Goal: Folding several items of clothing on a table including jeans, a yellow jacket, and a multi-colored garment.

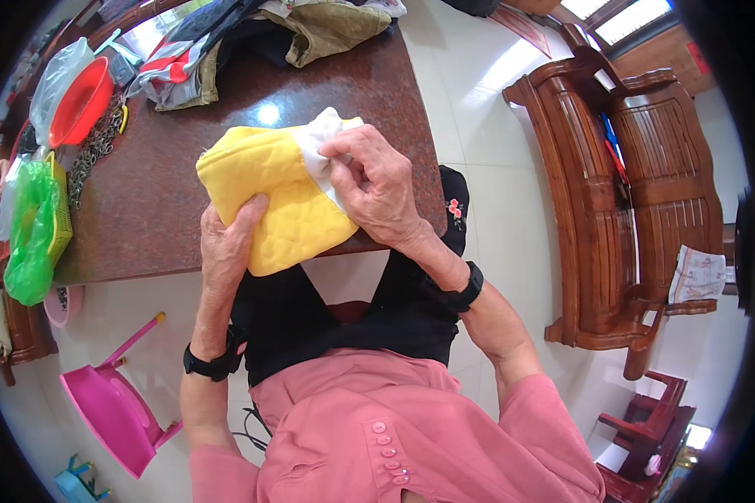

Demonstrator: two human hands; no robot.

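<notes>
A yellow quilted cloth piece with a white fabric band along one side is held up over the table's front edge. My left hand grips its lower left part, with the thumb lying on top and the fingers hidden beneath. At the right, my right hand pinches the gathered white band between thumb and fingers. Whether anything small sits within that pinch cannot be seen. Below the cloth are my lap and black trousers.
The dark red stone table bears piled garments, a red plastic bowl, metal chains and a yellow basket with a green plastic bag. A pink plastic stool is at left, a wooden bench at right.
</notes>
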